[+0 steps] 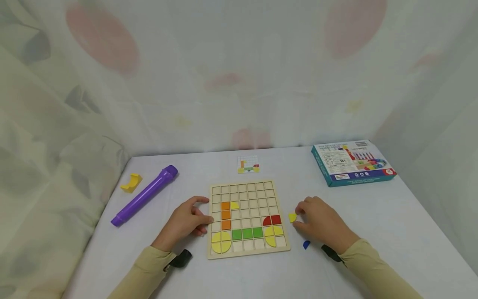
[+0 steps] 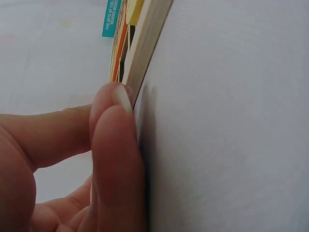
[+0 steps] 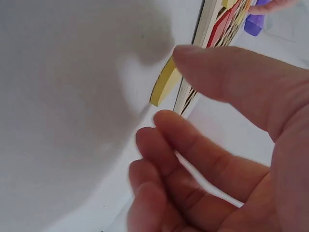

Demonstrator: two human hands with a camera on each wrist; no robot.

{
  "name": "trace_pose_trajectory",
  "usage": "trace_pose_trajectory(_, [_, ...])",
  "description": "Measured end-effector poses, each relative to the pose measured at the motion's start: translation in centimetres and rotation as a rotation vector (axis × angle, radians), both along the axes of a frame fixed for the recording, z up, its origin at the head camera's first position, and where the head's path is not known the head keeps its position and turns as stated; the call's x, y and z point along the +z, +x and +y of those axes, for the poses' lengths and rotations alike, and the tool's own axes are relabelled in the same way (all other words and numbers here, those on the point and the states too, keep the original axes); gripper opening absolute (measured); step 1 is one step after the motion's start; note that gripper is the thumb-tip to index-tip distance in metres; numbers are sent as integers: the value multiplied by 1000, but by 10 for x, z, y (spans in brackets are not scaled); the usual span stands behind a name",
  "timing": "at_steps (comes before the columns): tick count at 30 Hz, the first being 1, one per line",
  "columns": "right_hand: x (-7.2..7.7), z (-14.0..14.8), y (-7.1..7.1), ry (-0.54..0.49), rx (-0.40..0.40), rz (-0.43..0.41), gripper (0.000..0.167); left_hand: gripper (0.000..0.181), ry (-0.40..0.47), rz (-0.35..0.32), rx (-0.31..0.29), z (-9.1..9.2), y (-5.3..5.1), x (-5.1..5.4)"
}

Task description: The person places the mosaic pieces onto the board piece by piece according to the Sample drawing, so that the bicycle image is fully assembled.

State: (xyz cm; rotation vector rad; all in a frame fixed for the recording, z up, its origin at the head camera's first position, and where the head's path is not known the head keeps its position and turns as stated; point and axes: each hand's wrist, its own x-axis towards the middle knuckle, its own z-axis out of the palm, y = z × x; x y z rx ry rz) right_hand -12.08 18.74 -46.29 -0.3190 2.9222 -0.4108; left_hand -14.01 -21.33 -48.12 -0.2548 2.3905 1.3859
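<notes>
A wooden grid board [image 1: 247,251] lies flat on the table, holding orange, green, red and yellow pieces. My left hand [image 1: 184,220] is at its left side, index finger and thumb spread apart, the thumb touching the board's edge. To the right of the board, a yellow quarter-round piece [image 1: 292,217] lies on the table. My right hand [image 1: 323,222] reaches over beside it. In the right wrist view, the thumb [image 3: 207,67] is against the yellow piece [image 3: 165,83], while the other fingers stay apart from it. A small blue half-round piece [image 1: 306,244] lies nearer me.
Behind the board lies a small pattern card [image 1: 248,164]. A purple tube [image 1: 145,195] and a yellow curved block [image 1: 131,182] lie at the left. The game box [image 1: 352,162] sits at the back right. White patterned cloth hangs behind the table.
</notes>
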Motion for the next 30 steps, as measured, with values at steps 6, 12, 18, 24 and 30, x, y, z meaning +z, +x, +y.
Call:
trace_pose_trajectory(6, [0,-2,-4,-42,58,2,32,71,-1,-6,7,0,0,0])
trace_pose_trajectory(12, [-1,-5,-7,-66,81,-32,22,70,-11,-3,3,1,0,1])
trace_pose_trajectory(18, [0,-3,-5,-51,77,-54,20,70,-5,-2,6,1,1,1])
trace_pose_trajectory(24, [4,-7,8,-91,55,-78,21,70,-2,-2,2,0,0,0])
trace_pose_trajectory(30, [5,-16,27,-111,177,-3,21,70,2,-4,5,0,-1,-1])
